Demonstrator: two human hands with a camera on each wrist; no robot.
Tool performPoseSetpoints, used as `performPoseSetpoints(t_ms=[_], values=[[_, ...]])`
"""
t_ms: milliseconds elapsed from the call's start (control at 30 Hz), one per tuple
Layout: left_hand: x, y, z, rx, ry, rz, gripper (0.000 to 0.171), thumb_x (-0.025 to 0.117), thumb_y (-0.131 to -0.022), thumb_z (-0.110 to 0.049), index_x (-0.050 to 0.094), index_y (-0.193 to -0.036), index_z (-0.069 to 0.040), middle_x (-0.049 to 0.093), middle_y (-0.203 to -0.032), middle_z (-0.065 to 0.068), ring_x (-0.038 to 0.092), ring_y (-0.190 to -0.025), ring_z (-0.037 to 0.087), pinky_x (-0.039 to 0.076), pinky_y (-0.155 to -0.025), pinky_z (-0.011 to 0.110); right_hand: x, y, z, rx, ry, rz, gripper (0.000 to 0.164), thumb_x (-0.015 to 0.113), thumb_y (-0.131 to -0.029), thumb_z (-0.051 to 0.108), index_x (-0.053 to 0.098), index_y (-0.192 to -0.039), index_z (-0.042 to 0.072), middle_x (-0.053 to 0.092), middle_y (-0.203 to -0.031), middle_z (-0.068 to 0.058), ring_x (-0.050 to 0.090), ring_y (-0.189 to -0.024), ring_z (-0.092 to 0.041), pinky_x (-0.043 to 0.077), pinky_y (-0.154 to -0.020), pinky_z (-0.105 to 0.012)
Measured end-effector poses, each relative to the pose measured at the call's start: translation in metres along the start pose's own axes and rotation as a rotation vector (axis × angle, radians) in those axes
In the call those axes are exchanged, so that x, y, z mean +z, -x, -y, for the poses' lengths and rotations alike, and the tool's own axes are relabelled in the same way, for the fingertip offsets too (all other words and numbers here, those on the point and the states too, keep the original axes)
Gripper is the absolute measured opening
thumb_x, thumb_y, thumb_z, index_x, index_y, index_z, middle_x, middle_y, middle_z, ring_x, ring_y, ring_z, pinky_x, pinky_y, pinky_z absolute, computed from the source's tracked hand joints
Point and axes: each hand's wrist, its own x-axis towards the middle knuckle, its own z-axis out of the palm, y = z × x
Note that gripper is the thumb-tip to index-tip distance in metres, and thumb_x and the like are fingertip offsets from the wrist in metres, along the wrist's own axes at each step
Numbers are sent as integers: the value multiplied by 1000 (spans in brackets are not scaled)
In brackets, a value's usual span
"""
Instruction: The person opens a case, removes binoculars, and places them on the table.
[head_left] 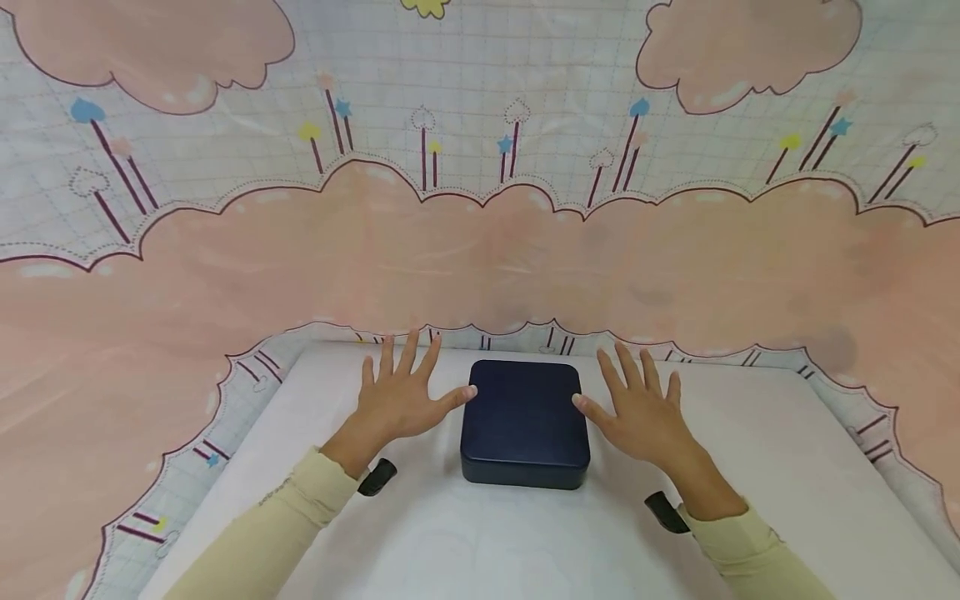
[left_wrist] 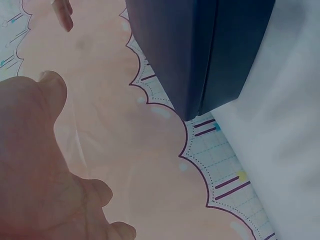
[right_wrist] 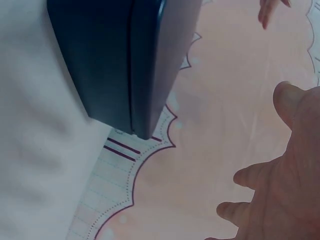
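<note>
A dark blue box (head_left: pixel 525 417) with rounded corners rests on the white table, its lid down. On its left is my left hand (head_left: pixel 401 402), fingers spread and straight, the thumb tip overlapping the box's edge in the head view. My right hand (head_left: pixel 641 415) mirrors it on the other side, fingers fanned out and thumb pointing at the box's right edge. Both palms face away from the head camera, and neither hand holds anything. In the left wrist view the box (left_wrist: pixel 205 55) shows a thin seam between lid and base; the right wrist view shows the same seam on the box (right_wrist: pixel 112 60).
The white tabletop (head_left: pixel 480 542) stretches around the box. Behind it and at both sides hangs a printed cloth (head_left: pixel 480 258) with pink clouds and pin-like shapes. A black strap piece (head_left: pixel 377 477) sits at the left wrist, another black piece (head_left: pixel 666 512) at the right.
</note>
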Motion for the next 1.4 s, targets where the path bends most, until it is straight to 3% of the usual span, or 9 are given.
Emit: performPoseSetpoints(t_ms=[667, 1133, 1400], values=[[22, 1, 2, -28, 9, 5, 103, 44, -92, -84, 5, -169, -28, -6, -178, 9, -11, -162, 45, -3, -126, 74, 22, 3, -5, 5, -3, -11, 92, 50, -100, 67, 20, -167, 11, 8, -175, -22, 1, -158, -56, -5, -115, -86], [36, 1, 1, -39, 22, 28, 103, 43, -91, -85, 11, -169, -26, -2, -178, 11, -12, -162, 44, -9, -125, 72, 36, 3, -8, 32, -42, 4, 93, 45, -100, 72, 20, -168, 13, 7, -176, -21, -2, -159, -54, -7, -116, -85], [41, -3, 2, -48, 29, 35, 103, 43, -92, -84, 12, -169, -24, -2, -178, 12, -11, -162, 45, -4, -127, 72, 40, 5, -8, 36, -74, 18, 92, 45, -101, 71, 21, -167, 12, 7, -176, -22, -2, -159, -54, -7, -115, -85]])
